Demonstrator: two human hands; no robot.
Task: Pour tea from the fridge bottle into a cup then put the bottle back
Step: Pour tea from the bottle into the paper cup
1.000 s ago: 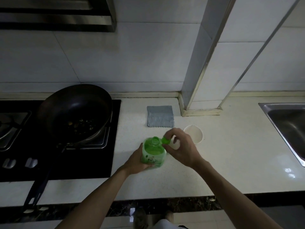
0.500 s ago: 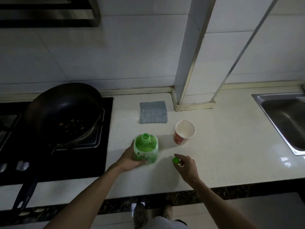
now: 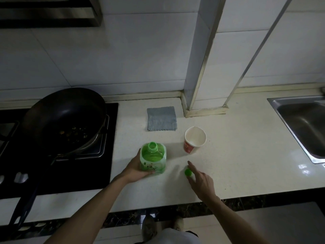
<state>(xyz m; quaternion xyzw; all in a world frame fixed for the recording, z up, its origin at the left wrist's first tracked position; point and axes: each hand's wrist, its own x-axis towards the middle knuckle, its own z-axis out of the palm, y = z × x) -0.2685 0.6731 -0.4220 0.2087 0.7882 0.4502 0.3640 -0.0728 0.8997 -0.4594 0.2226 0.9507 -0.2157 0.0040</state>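
Green translucent plastic makes up the tea bottle (image 3: 153, 159), which stands upright on the pale speckled countertop (image 3: 237, 155), its threaded neck uncapped. The left hand (image 3: 135, 169) wraps its near left side, thumb and fingers curled round the squarish, ribbed body, probably to steady it for the pour. The small round green cap (image 3: 188, 172) lies on the counter to the right, and the right hand (image 3: 202, 180) hovers at it with fingers straight and apart, holding nothing. I cannot tell whether they touch the cap. Just beyond stands the red-sided paper cup (image 3: 194, 139), its rim pinched into a spout and its white inside apparently empty. A grey, nubby folded cloth (image 3: 161, 118) lies farther back, and a dark metal wok (image 3: 65, 118) sits on the hob to the left.
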